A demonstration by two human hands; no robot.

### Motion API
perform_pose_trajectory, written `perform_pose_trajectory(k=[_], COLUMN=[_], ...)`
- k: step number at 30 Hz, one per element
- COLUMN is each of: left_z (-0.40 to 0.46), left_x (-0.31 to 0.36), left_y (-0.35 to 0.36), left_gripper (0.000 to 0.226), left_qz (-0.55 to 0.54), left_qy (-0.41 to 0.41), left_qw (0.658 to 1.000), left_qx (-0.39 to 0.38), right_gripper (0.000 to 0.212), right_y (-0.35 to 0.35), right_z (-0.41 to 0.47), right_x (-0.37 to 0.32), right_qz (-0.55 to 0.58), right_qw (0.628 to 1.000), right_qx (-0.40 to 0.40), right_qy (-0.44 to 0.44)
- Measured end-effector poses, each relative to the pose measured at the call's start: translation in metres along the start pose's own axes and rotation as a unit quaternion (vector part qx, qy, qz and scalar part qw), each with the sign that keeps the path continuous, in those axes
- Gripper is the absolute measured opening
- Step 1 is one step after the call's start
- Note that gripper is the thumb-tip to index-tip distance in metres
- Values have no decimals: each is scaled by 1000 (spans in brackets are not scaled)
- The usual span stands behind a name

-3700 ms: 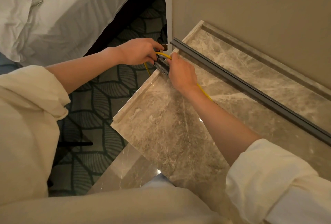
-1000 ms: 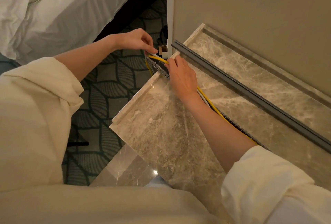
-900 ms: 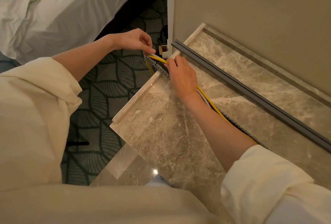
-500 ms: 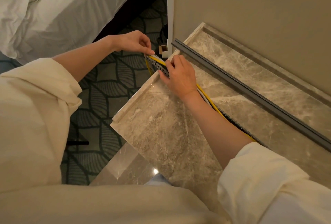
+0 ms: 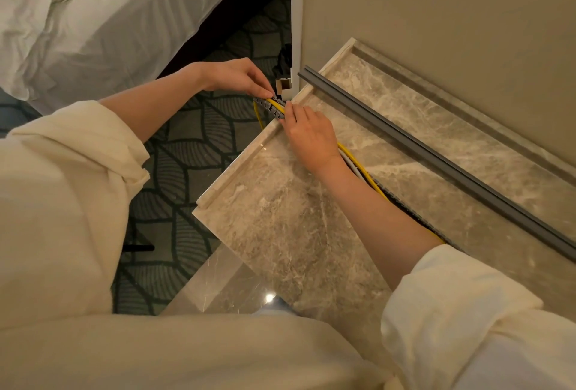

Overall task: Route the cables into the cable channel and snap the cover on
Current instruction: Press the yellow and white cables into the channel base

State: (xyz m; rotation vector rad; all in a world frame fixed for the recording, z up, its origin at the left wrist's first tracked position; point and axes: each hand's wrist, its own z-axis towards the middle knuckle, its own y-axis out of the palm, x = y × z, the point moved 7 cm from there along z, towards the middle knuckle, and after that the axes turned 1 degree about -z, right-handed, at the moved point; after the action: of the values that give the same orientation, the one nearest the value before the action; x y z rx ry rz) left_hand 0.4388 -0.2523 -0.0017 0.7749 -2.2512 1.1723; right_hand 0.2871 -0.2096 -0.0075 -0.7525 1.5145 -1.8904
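The slotted cable channel [image 5: 270, 106] lies across the marble desk [image 5: 280, 233], its end poking off the desk's edge toward eleven o'clock, the rest running under the person's right forearm toward four o'clock. A yellow cable [image 5: 358, 168] sits in it, showing again past the wrist and looping down over the desk edge at the channel's end; a pale grey cable [image 5: 348, 161] lies alongside it just behind the wrist.

The left hand [image 5: 237, 78] reaches in from nine o'clock, its grip pinched together, fingertips [image 5: 267, 93] on the top of the channel's overhanging end. The right hand [image 5: 311, 137] lies flat over the channel just inside the desk edge, fingers fairly straight and pressing down on the cable and channel; the thumb is hidden, so whether it hooks under the channel I cannot tell.

The long grey cover [image 5: 436, 156] lies apart from the channel, closer to the wall [image 5: 436, 15], running from the desk's twelve o'clock corner out toward four o'clock.

Off the desk at ten o'clock is a bed with rumpled white sheets [image 5: 93, 15], and below it patterned carpet [image 5: 187, 156]. Both cream sleeves [image 5: 78, 187] are pushed up the forearms.
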Motion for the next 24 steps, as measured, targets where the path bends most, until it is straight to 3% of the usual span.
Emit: perform_pose_trajectory(k=[4,14,17,20,24], left_z=[-2,1,-2,-8,-15], left_x=[6,18,18,20,28], left_y=[7,13,10,13,18], left_gripper=[22,13,16,18,19], left_qz=[-12,25,15,10,64], left_qy=[12,-3,-4,11,37], left_qw=[1000,1000,999,998,989], left_qx=[2,6,28,62,125], right_gripper=[56,64,71,67,41], right_y=[9,8,-2,-12,-7], right_z=[-11,-11,-10,-17,-48], right_x=[-3,-9,-3,20,70], right_qz=[8,29,166,356,386], right_qw=[999,992,975,923,905], right_qx=[-44,-123,-145,-138,-118], right_qy=[-11,-11,-18,37,133])
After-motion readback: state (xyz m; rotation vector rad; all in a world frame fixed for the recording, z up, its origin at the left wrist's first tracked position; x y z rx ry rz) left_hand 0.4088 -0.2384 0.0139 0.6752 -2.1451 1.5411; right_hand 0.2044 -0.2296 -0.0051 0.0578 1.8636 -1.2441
